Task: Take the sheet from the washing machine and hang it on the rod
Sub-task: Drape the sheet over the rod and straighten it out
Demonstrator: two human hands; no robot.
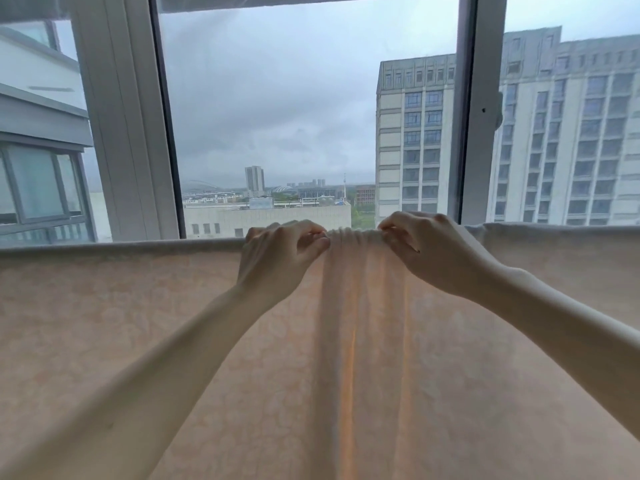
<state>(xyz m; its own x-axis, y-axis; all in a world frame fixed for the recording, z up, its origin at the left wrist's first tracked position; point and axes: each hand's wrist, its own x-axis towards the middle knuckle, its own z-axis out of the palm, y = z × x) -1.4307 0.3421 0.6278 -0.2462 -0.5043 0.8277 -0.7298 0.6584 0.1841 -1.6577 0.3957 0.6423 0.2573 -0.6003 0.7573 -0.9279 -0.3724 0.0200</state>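
Note:
A pale peach sheet (138, 323) with a faint floral pattern hangs draped over a horizontal rod that it covers; the rod itself is hidden under the fabric along the top fold. In the middle the cloth is bunched into vertical folds. My left hand (277, 258) pinches the top fold on the left of the bunch, and my right hand (429, 251) pinches it on the right. Both hands sit on the covered rod, a short gap apart.
Right behind the rod stands a large window with white frames (128, 133) and a grey post (474, 109). Through the glass I see tall buildings and an overcast sky. The sheet fills the whole lower half of the view.

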